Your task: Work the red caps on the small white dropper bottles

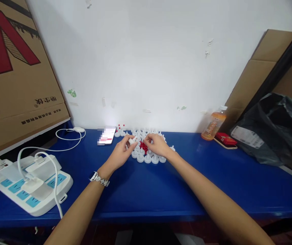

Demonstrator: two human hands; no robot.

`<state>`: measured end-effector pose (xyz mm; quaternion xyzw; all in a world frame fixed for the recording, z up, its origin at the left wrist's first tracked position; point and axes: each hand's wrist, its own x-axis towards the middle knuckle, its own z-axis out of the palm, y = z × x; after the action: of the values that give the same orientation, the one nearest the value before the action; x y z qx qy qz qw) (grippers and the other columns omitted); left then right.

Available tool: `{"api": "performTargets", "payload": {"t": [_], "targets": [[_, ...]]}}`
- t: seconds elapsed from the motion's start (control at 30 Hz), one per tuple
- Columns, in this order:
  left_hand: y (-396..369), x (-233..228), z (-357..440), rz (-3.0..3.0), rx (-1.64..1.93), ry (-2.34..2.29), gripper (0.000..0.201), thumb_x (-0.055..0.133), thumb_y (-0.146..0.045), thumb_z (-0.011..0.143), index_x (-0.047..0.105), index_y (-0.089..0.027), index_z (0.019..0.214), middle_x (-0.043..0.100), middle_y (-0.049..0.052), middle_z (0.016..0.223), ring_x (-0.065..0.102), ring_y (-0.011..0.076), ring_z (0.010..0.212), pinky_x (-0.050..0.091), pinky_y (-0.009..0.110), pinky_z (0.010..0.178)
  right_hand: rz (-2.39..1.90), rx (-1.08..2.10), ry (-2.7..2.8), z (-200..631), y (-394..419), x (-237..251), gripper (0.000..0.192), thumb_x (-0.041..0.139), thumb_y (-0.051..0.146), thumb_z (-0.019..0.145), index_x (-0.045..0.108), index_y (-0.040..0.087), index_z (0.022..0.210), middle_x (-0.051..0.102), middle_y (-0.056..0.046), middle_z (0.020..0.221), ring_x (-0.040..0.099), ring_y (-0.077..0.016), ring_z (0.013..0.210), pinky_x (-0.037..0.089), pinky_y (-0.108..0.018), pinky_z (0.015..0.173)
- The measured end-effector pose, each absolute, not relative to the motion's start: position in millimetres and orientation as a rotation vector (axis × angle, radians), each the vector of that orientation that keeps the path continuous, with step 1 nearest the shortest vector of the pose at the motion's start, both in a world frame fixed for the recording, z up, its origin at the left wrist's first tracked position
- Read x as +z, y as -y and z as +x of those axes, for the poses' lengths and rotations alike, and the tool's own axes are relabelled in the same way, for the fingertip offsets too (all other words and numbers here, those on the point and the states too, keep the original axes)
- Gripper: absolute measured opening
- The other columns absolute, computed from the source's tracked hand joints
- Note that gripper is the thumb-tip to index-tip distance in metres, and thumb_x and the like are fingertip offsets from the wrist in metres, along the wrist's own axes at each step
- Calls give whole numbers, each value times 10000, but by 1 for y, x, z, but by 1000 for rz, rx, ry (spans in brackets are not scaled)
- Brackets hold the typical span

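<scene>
Both hands are at the far middle of the blue table (146,190), over a cluster of small white caps (148,157). Left hand (121,153) pinches one white cap (132,140) between thumb and fingers, just above the cluster. Right hand (157,144) is curled, fingertips down at the small pile of red pieces (143,147) in the middle of the caps; can't tell if it grips one. Progress, as a judgement: a few caps with red tips (120,130) stand apart at the back near the phone (106,136), so only a handful look finished; most caps are plain white and the red pile is mostly intact. Power strip (31,185) with white cables at left; orange bottle (214,126) and black bag (273,126) at right, well apart.
</scene>
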<state>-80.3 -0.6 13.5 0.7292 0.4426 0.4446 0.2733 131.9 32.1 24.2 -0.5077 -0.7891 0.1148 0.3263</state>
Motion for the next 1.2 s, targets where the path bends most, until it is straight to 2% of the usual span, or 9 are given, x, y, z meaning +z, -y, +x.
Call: {"api": "performTargets", "payload": {"t": [0.07,0.17,0.37,0.47,0.57,0.7,0.87,1.07,1.2], "targets": [[2,10,-81,2090,1135,-1296,414,554,-508,895,563,-230,1202,554,-19,770,515,133,649,404,260,634,-1339,311,2049,128,-32,22,184,559,353,883,657,199,905,653,-19,807,561,-163,757,367,-282,720],[3,7,-81,2161,1118,-1330,440,571,-505,883,543,-225,1222,589,4,853,558,148,706,421,271,663,-1230,455,1967,125,-26,26,267,509,403,924,649,206,1037,653,-15,824,564,-151,714,397,-276,686],[4,7,-81,2168,1102,-1280,447,625,-493,855,495,-228,1190,647,27,963,592,173,816,458,296,737,-905,864,1923,104,-9,35,232,567,400,891,626,176,892,649,1,714,597,-132,635,443,-248,619],[1,6,-88,2163,1186,-1408,486,664,-512,814,502,-231,1177,632,52,1079,592,196,889,480,333,804,-927,765,1870,95,-23,42,159,588,325,861,623,173,830,673,-13,725,626,-138,661,458,-244,628],[-3,5,-99,2163,1251,-1631,363,605,-475,857,532,-222,1107,599,74,1140,583,230,983,480,380,878,-1050,516,1869,88,-60,53,91,581,237,840,642,170,839,704,-25,750,653,-144,707,468,-239,662],[-8,-1,-110,2156,1052,-1833,266,540,-402,890,553,-209,1073,567,97,1125,557,277,1082,478,418,900,-1385,222,2136,69,-118,57,181,526,168,849,683,159,939,740,-63,903,668,-154,805,474,-228,702],[-11,-5,-112,2154,931,-1883,306,528,-385,896,564,-198,1135,578,110,1121,567,281,1058,474,414,870,-1443,181,2311,43,-154,43,158,605,132,774,732,161,865,742,-96,935,667,-204,855,463,-255,731],[-13,-11,-114,2180,949,-1830,307,537,-387,899,608,-206,1137,634,97,1052,588,273,1006,448,396,843,-1421,214,2478,38,-166,38,97,672,181,759,749,174,817,746,-83,875,663,-203,805,459,-257,730],[-13,-14,-114,2166,985,-1858,306,549,-395,893,607,-212,1130,637,88,1032,607,246,953,445,347,783,-1438,193,2444,31,-174,47,177,651,255,810,743,172,935,740,-95,964,660,-213,892,461,-261,774]]}}
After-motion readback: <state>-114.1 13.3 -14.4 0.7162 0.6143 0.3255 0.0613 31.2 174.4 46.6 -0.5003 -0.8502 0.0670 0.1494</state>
